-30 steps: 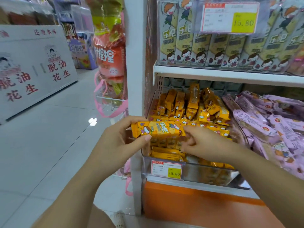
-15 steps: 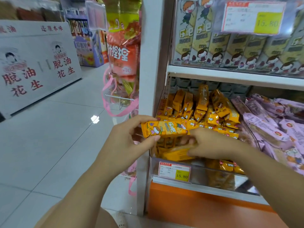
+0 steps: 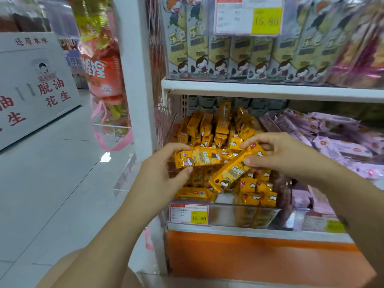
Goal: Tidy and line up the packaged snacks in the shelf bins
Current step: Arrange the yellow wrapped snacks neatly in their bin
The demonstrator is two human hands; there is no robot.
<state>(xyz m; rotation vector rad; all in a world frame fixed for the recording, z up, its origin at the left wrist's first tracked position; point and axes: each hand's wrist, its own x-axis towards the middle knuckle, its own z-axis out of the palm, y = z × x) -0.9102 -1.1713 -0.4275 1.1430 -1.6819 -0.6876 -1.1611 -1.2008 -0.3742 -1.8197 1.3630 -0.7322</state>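
Left hand [image 3: 164, 171] pinches level yellow pack [image 3: 197, 159]; right hand [image 3: 284, 156] grips tilted pack [image 3: 230, 173].

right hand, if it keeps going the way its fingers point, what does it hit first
Probably the level pack held by the left hand; the right hand points left, its tilted pack already near it. Depth is unclear.

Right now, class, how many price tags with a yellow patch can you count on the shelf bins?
3. One upper price tag on the top bin; one lower price tag on the orange snacks' bin; a blurred third tag behind the right forearm. Others may be hidden.
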